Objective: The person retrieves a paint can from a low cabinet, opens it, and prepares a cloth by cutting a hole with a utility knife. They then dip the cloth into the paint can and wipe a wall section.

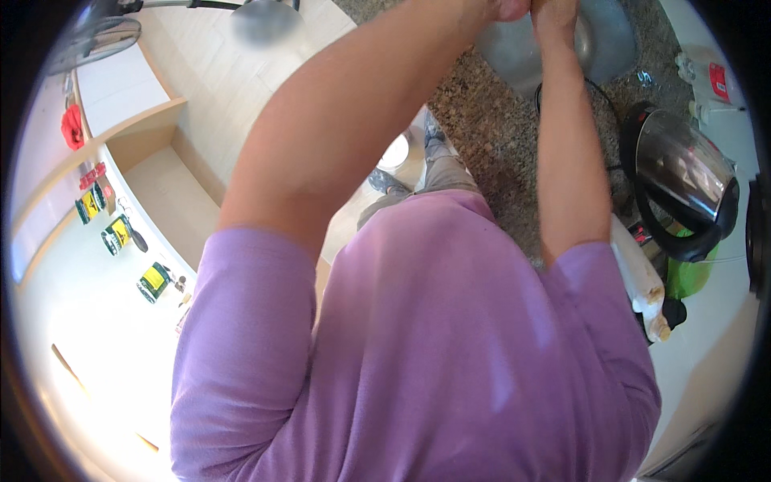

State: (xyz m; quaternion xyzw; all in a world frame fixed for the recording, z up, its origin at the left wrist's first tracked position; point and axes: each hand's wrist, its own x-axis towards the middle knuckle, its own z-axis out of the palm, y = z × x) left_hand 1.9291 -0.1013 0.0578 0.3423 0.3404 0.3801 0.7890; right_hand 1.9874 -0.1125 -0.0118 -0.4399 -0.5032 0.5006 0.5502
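Note:
Both my arms stretch to the top edge of the head view, over a metal sink [514,58] set in a speckled brown countertop [494,132]. My left hand [511,10] is cut off by the edge, with only a small part of it showing. Close beside it, at the sink, is my right hand [554,22], its fingers also out of the picture. Whether either hand holds anything is hidden. Near my right forearm stands an electric kettle [681,165] with a clear body and black handle, a dark cord running by the sink.
Right of the counter are a bottle with a red label [717,83], a white bottle-like container [640,269] and a green item [691,273]. At left, green-and-yellow packs [91,202] lie near an open wooden cabinet [165,173]. A white bucket [393,153] stands by my feet.

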